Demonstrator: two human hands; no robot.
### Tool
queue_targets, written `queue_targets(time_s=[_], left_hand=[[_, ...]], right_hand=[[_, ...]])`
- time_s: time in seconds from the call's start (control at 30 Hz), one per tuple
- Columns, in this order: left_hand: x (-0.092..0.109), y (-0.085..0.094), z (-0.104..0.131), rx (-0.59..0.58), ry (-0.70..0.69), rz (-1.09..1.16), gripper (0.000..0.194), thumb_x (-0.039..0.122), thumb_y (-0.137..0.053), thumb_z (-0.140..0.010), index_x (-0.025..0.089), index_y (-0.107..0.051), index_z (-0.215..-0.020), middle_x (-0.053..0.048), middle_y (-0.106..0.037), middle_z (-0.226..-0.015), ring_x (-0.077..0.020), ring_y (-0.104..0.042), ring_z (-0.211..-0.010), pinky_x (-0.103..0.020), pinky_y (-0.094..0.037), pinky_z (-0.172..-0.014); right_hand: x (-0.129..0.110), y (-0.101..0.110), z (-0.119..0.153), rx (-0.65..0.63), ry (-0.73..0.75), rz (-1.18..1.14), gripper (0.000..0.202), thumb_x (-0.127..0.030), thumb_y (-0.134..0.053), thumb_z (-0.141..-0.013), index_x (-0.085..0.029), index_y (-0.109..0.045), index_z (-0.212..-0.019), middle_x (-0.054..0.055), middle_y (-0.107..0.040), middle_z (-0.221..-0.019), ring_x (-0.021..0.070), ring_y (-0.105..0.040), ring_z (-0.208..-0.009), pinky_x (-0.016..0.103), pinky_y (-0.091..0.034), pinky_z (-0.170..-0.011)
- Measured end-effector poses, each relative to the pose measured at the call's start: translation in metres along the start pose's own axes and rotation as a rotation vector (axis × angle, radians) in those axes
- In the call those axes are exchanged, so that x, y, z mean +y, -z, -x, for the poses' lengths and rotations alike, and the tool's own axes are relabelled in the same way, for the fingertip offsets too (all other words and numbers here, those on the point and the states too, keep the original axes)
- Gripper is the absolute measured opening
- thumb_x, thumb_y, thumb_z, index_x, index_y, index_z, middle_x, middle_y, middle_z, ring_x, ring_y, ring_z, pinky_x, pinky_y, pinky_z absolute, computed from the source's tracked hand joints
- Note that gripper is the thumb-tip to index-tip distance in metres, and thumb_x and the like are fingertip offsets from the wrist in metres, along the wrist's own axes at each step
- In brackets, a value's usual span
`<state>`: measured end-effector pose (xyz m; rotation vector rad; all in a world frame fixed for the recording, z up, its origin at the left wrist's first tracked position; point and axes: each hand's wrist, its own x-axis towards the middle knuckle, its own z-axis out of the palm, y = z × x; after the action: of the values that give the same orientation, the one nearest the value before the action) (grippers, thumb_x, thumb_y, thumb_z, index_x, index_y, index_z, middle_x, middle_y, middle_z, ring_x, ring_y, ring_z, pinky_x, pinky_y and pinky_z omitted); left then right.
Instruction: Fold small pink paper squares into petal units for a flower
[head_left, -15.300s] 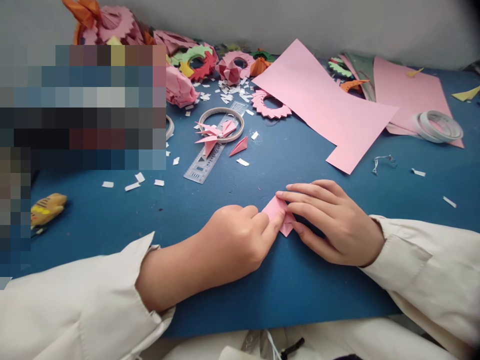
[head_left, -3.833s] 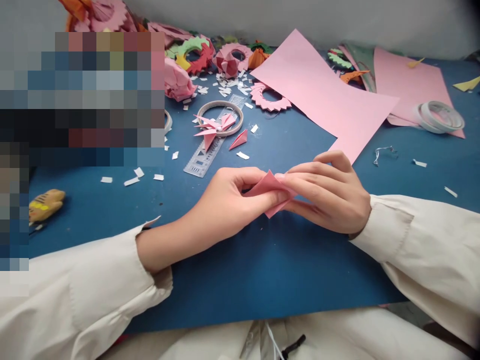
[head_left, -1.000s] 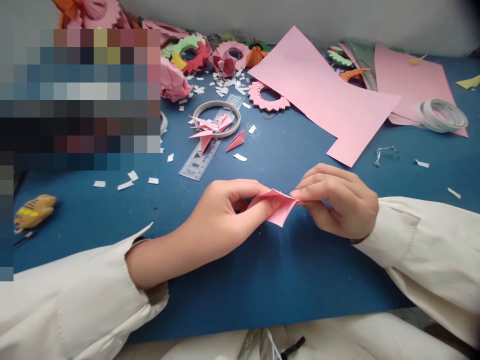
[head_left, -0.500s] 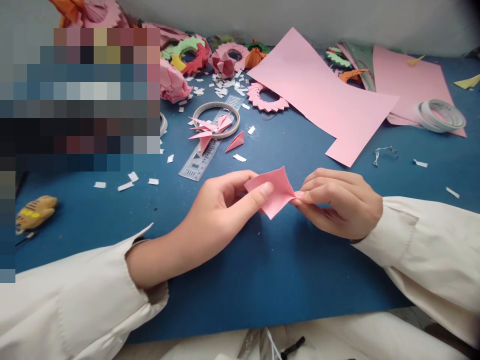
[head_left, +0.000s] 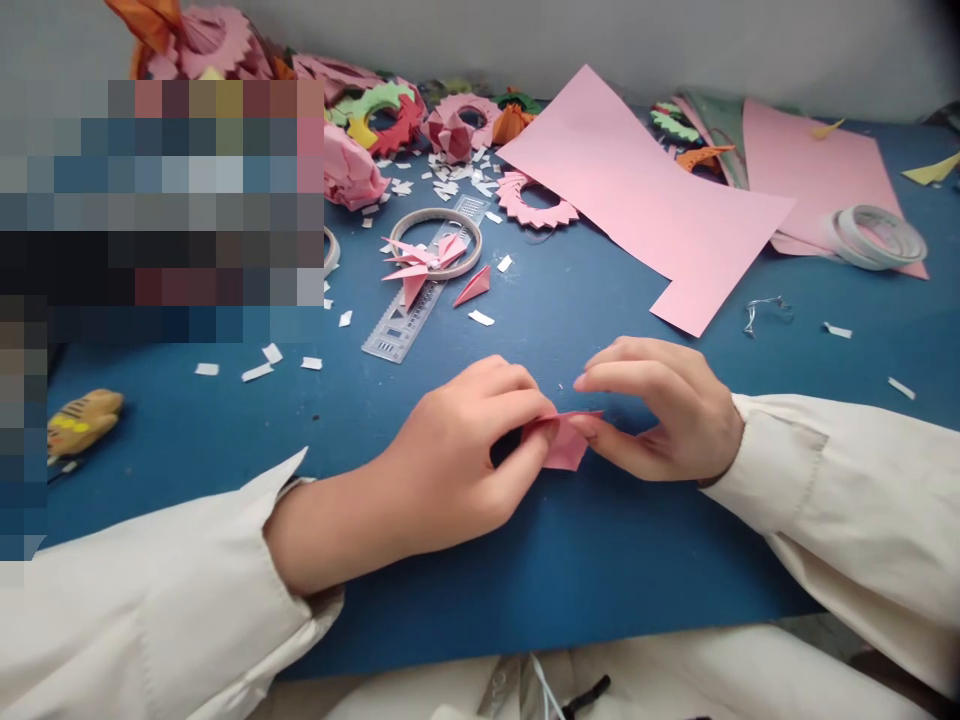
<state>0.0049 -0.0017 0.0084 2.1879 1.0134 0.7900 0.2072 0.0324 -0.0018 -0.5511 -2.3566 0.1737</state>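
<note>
A small piece of pink paper [head_left: 566, 447] is between my hands, low over the blue table, with a darker folded edge along its top. My left hand [head_left: 472, 445] pinches its left side between thumb and fingers. The thumb of my right hand [head_left: 660, 410] touches the upper right edge, while the index finger is raised and apart from the thumb. Beyond my left hand lie a folded pink piece [head_left: 472, 286] and a pink pointed paper figure [head_left: 426, 262], which rests on a tape roll [head_left: 475, 240] and a clear ruler [head_left: 395, 332].
A large pink sheet [head_left: 645, 190] lies behind my hands, near a pink paper ring [head_left: 537, 202]. At the right are another tape roll [head_left: 879, 238] and tangled wire [head_left: 766, 312]. White scraps [head_left: 257, 372] and a brown striped object [head_left: 86, 422] are at the left.
The pink paper has been lowered and turned, and now shows a folded top edge. My left hand's fingers have closed further onto it. My right hand's index finger has lifted away from its thumb.
</note>
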Motion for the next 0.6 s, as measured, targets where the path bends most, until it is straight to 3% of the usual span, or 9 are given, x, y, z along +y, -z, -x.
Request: queue_targets(time_s=[0.2,0.4,0.5,0.6], left_hand=[[0.0013,0.0032,-0.0028,0.175,0.079,0.062,0.012,0.013,-0.052,-0.085,0.013,-0.062,-0.079,-0.003,-0.062,-0.079,-0.0121,-0.053,-0.077,-0.024,-0.043,-0.072],[0.0028,0.0033,-0.0039,-0.024,0.213,0.207,0.015,0.020,-0.047,-0.090,0.016,-0.061,-0.084,0.003,-0.063,-0.076,-0.0074,-0.055,-0.066,-0.018,-0.042,-0.062],[0.0008,-0.0006,-0.0036,-0.005,0.201,0.216,0.012,0.016,-0.048,-0.089,0.016,-0.059,-0.086,0.003,-0.063,-0.079,-0.0069,-0.056,-0.070,-0.016,-0.043,-0.065],[-0.0007,-0.0051,-0.0030,0.080,0.147,0.208,0.011,0.011,-0.052,-0.086,0.016,-0.057,-0.094,0.002,-0.063,-0.085,-0.0070,-0.058,-0.077,-0.015,-0.044,-0.069]], right_hand=[[-0.0006,-0.0012,-0.0031,-0.146,0.056,-0.038,0.003,-0.015,-0.050,-0.087,-0.018,-0.050,-0.087,0.001,-0.057,-0.066,0.0097,-0.050,-0.058,0.022,-0.042,-0.057],[0.0025,0.0008,-0.0040,-0.246,0.009,-0.109,0.013,-0.029,-0.047,-0.090,-0.017,-0.050,-0.089,0.000,-0.054,-0.066,0.0108,-0.048,-0.059,0.023,-0.038,-0.057],[0.0001,0.0007,-0.0052,-0.303,0.012,-0.124,0.020,-0.035,-0.049,-0.090,-0.017,-0.050,-0.082,0.000,-0.052,-0.064,0.0112,-0.045,-0.058,0.025,-0.034,-0.057],[-0.0073,-0.0002,-0.0062,-0.322,-0.168,-0.203,0.025,-0.037,-0.051,-0.089,-0.017,-0.049,-0.074,-0.002,-0.048,-0.060,0.0095,-0.043,-0.057,0.025,-0.033,-0.058]])
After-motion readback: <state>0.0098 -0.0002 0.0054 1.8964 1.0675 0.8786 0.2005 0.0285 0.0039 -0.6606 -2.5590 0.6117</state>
